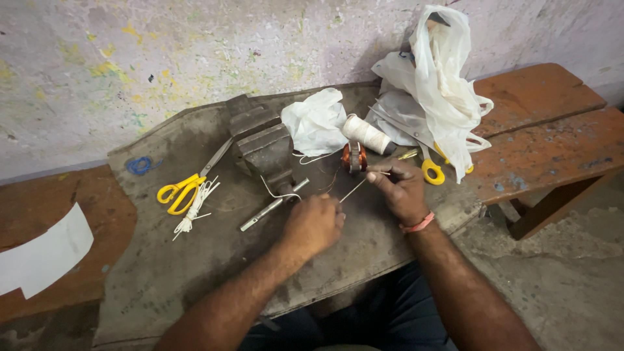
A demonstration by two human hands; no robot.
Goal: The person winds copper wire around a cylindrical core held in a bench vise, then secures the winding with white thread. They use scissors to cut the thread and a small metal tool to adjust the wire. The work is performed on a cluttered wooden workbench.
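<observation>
Pinching a thin stick (354, 190) between both hands; its length slants toward the upper right.

Both forearms were bare to the elbow, no sleeves in view. The left hand (314, 224) carried no ring, band or glove. The right hand (402, 188) wore a thin pink-orange band (417, 225) at the wrist. Dark blue trousers (390, 318) covered the lap.
</observation>
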